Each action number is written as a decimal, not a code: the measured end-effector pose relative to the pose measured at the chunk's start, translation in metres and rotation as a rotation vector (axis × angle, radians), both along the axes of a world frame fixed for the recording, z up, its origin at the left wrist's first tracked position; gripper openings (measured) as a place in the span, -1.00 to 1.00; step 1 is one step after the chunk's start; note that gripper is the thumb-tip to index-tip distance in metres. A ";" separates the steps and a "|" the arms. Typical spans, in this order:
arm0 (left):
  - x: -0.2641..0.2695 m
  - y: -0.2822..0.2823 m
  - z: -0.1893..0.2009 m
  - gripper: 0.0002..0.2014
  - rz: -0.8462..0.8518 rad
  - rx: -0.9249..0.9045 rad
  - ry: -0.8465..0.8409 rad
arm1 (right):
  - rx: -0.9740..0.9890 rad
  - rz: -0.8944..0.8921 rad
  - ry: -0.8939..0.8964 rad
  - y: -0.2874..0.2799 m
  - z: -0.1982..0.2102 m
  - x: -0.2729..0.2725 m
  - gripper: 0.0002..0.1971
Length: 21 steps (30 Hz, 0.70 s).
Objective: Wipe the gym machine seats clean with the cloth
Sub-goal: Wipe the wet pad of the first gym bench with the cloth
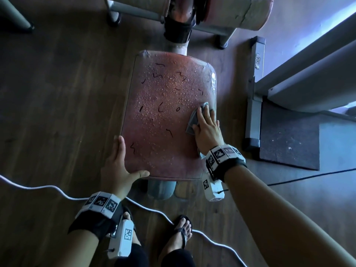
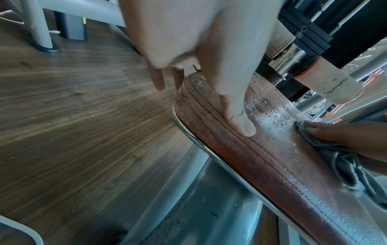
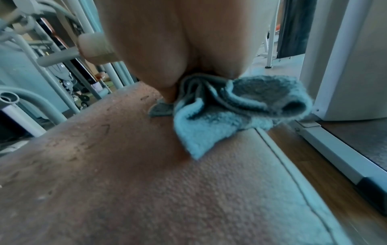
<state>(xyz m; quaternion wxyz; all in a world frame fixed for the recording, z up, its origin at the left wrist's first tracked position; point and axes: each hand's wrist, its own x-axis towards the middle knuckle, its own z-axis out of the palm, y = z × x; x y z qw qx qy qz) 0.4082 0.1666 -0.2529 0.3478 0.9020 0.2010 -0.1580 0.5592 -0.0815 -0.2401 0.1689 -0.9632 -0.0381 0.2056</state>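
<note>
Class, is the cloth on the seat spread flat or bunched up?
Bunched up: the cloth shows folds and layered edges under the right hand on the seat.

We see only the edges of the cloth (image 1: 193, 120) past the right hand (image 1: 207, 130), at 3 o'clock on the seat (image 1: 161, 116); the hand covers its middle. In the right wrist view the seat's near surface blurs. The left hand (image 2: 201, 49) runs off the left wrist view at 12 o'clock.
</note>
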 end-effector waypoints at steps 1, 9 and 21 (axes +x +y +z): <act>0.000 0.000 0.000 0.34 0.000 0.006 0.001 | 0.000 -0.002 -0.013 0.001 0.000 -0.002 -0.39; 0.001 0.000 0.005 0.34 0.014 0.016 -0.033 | 0.056 0.175 -0.105 0.025 0.002 -0.063 -0.40; 0.000 0.030 -0.010 0.18 -0.048 -0.195 -0.205 | 0.050 0.329 -0.086 0.044 0.001 -0.076 -0.39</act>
